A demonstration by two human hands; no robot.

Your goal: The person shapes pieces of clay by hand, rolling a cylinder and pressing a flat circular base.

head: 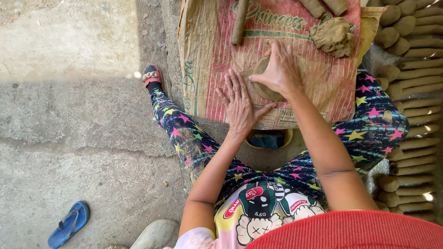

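Observation:
A flat round disc of brown clay (261, 87) lies on a red and tan woven sack (207, 55) spread over a low work surface. My right hand (279, 69) presses down on top of the disc, fingers curved over it. My left hand (240, 103) lies flat on the sack just left of the disc, fingers spread, thumb touching the disc's near edge. A rough lump of clay (333, 36) sits at the sack's far right. A rolled clay stick (239, 22) lies at the far middle.
Rows of rolled clay sticks (415, 83) are stacked along the right. A small yellow-rimmed bowl (268, 139) sits between my knees. Bare concrete ground stretches left, with a blue flip-flop (68, 223) near the bottom. My sandalled foot (152, 76) rests beside the sack.

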